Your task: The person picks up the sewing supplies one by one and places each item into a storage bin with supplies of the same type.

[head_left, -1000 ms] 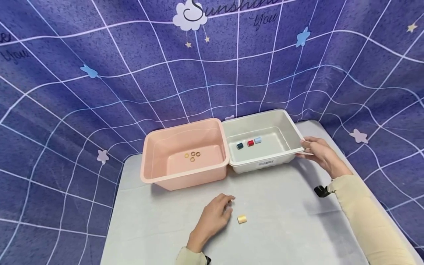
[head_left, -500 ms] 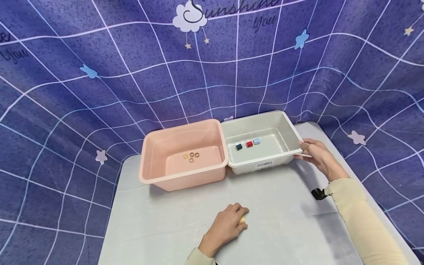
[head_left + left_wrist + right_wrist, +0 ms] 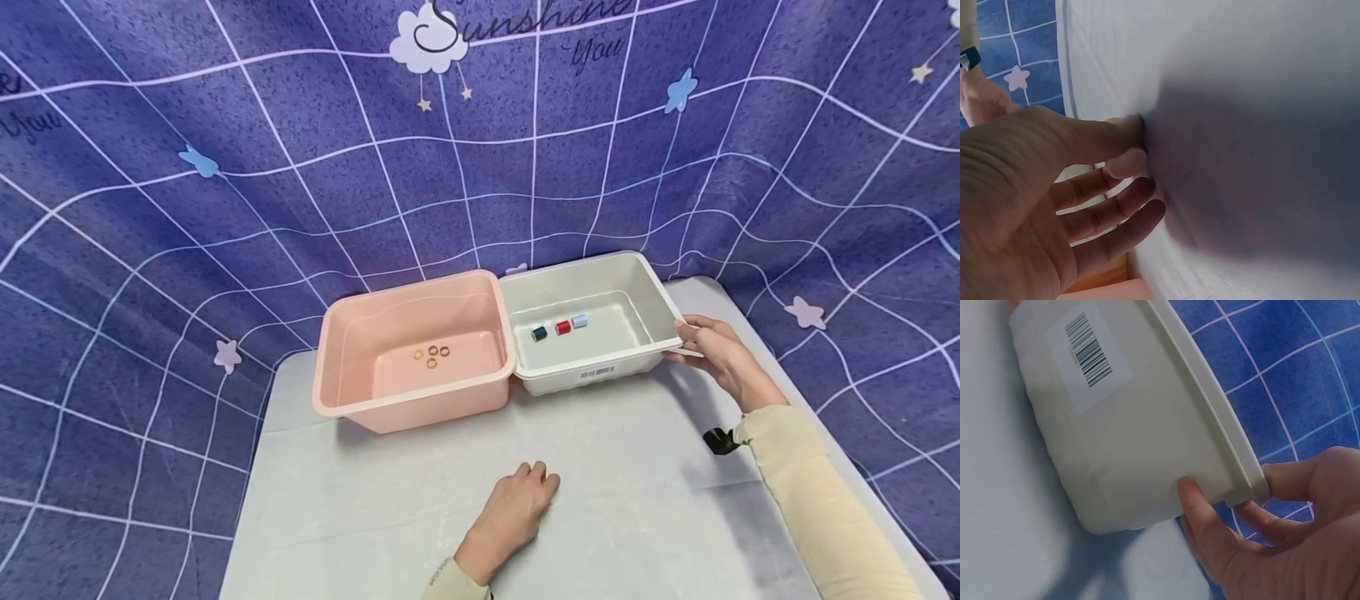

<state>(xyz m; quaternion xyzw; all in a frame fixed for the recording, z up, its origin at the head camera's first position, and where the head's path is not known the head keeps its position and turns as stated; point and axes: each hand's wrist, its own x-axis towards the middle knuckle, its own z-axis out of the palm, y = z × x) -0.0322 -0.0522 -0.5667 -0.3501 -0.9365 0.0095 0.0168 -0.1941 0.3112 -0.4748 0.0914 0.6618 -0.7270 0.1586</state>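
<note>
My left hand (image 3: pixel 513 515) is low over the table, fingers bent down around a yellow thread spool, which the hand almost wholly hides. In the left wrist view, thumb and forefinger meet at the table surface. My right hand (image 3: pixel 722 357) grips the near right corner of a pale grey plastic bin (image 3: pixel 1141 425), thumb at the rim and fingers against the outside. Inside that bin lie a dark green thread spool (image 3: pixel 539 333), a red one and a light blue spool (image 3: pixel 578 321).
A pink bin (image 3: pixel 427 410) stands against the grey bin's left side, with several small gold-coloured rings (image 3: pixel 432 351) on its floor. Both stand on a table with a light cloth (image 3: pixel 630 483). A blue patterned curtain (image 3: pixel 315 167) hangs behind and at both sides.
My left hand has moved right over the yellow spool and closed around it, covering it from the head view. The right hand has kept its grip on the grey bin.
</note>
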